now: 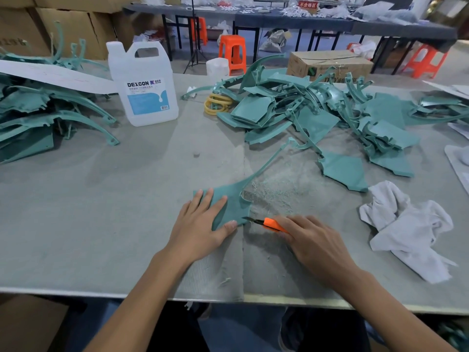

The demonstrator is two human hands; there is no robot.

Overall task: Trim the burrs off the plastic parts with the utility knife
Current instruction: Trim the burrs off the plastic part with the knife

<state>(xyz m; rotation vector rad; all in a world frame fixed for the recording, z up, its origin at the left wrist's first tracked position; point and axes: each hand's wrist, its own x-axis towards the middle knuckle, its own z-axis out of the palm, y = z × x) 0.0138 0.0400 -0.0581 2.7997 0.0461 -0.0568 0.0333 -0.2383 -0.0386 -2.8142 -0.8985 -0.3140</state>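
Left hand (203, 224) flat, fingers spread, pinning teal part (233, 199) to worktop (101, 199) so it can't slide; right hand (312, 240) grips utility knife (269, 223), blade at part's edge.

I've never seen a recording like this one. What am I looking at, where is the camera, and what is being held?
There is no machine: the two grips are a person's bare hands. The single picture comes from a camera worn on the head, looking forward and down. The left grip presses flat on a teal plastic part lying on the grey table. The right grip holds an orange utility knife, its blade at the part's near edge. A left pile and a right pile of similar parts lie further back, with a white jug, a white rag and fine shavings.
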